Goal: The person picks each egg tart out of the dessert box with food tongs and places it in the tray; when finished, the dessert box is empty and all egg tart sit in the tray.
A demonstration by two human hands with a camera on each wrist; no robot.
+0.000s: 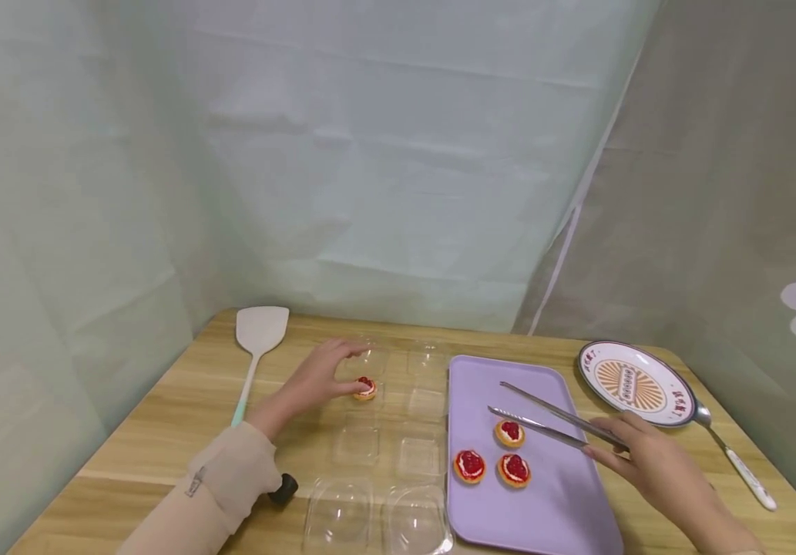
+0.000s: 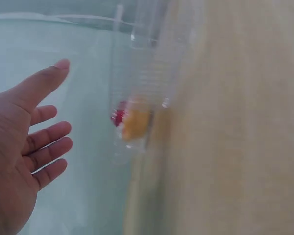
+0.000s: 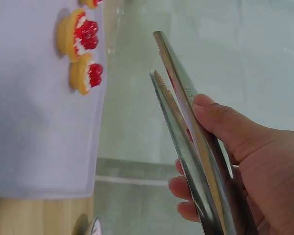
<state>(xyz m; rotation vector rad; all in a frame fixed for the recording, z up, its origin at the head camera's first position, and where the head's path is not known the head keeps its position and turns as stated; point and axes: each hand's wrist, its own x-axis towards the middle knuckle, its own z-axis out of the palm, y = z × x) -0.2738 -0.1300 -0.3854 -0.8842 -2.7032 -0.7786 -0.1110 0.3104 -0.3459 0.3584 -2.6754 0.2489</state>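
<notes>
My left hand point(image 1: 317, 378) hovers over the clear plastic packaging point(image 1: 356, 443), its thumb and fingers spread apart. A small red-topped tart point(image 1: 365, 391) sits in one compartment just by the thumb. In the left wrist view, that tart point(image 2: 136, 120) stands apart from the hand point(image 2: 19, 142), which holds nothing. My right hand point(image 1: 654, 459) grips metal tongs point(image 1: 557, 412) above the lilac tray point(image 1: 529, 524). Nothing is between the spread tong tips. On the tray lie three more tarts, the nearest to the tongs being one tart point(image 1: 510, 434) under the tips.
A white spatula point(image 1: 261, 330) with a mint handle lies at the left. At the back right stands a patterned plate point(image 1: 668, 385), with a white-handled spoon point(image 1: 737, 462) beside it. A black object point(image 1: 283, 489) is near the left sleeve. Curtains surround the wooden table point(image 1: 127, 470).
</notes>
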